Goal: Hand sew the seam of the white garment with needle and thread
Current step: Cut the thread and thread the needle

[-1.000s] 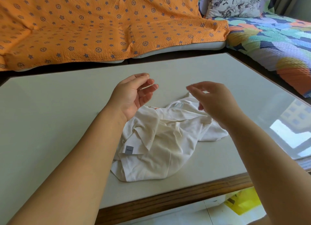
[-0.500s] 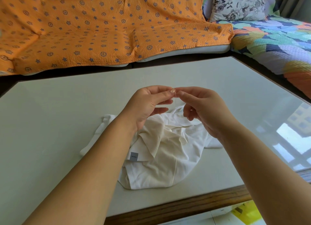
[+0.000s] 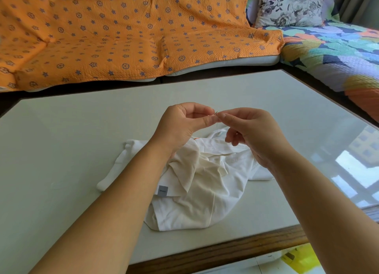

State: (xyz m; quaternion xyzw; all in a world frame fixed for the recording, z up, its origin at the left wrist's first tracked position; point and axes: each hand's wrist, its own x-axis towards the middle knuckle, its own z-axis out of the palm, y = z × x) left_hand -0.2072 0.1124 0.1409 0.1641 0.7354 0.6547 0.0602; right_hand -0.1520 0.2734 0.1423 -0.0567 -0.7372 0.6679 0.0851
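Tabletop (image 3: pixel 82 140) bears crumpled white garment (image 3: pixel 205 191); left hand (image 3: pixel 184 126), right hand (image 3: pixel 252 134) meet above it, both pinching needle (image 3: pixel 215 113), probably threading.

Left hand (image 3: pixel 180 126), right hand (image 3: pixel 254 134) bare; forearms (image 3: pixel 123 191) bare to frame edge; nails short.

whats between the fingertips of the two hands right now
Head view: a thin needle, pinched where the fingertips of the left hand and right hand meet, above the white garment.

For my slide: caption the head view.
Left hand and right hand pinch a needle above a crumpled white garment on the table.
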